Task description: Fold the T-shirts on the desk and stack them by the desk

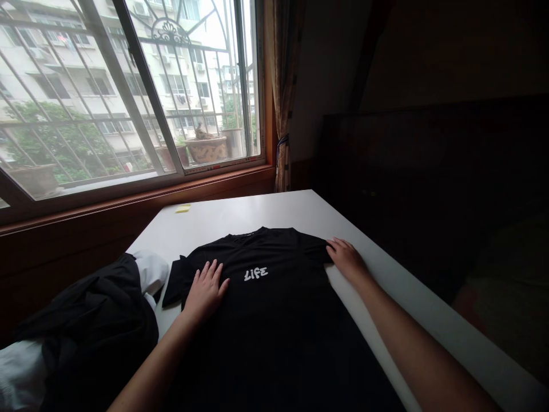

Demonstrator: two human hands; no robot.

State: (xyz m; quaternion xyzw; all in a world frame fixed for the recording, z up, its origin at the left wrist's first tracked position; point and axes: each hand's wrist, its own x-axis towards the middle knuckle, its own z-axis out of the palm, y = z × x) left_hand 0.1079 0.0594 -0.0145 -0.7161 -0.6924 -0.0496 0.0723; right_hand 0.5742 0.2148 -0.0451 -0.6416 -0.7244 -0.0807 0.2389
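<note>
A black T-shirt (274,320) lies spread on the white table, its collar toward the far side and a white printed mark (255,274) on the chest. My left hand (206,289) rests flat on the shirt near the left shoulder, fingers apart. At the end of the right sleeve (315,245), my right hand (346,258) lies with its fingertips on the cloth, fingers stretched out. The left sleeve (172,281) sticks out beyond my left hand. The lower part of the shirt runs out of view toward me.
A heap of black and white clothes (103,309) lies at the table's left edge. Near the far left corner of the table (257,209) is a yellow slip (183,209). Beyond stand a barred window (128,86) and a tied curtain (283,114). The right side is dark.
</note>
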